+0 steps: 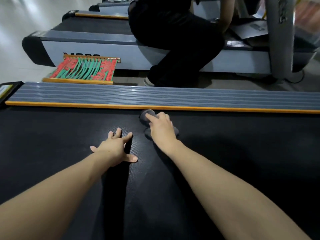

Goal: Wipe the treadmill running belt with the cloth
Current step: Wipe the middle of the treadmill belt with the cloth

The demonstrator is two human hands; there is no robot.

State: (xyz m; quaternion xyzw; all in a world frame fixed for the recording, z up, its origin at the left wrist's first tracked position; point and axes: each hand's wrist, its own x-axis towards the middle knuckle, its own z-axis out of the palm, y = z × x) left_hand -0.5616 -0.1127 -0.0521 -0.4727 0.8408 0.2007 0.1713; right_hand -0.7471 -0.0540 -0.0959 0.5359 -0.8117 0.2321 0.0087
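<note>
The black textured running belt (60,135) fills the lower part of the head view. A small dark grey cloth (144,116) lies bunched on the belt close to its far edge, just below the orange strip. My right hand (161,128) lies on top of the cloth with the fingers stretched over it, pressing it onto the belt. My left hand (115,148) rests flat on the belt with fingers spread, a little to the left of and nearer than the cloth, holding nothing.
A grey ribbed side rail (155,96) with an orange strip (69,104) borders the belt's far side. Beyond it a red and green woven mat (84,70) lies on the floor. A person in black trousers (174,42) crouches by the neighbouring treadmill (86,49).
</note>
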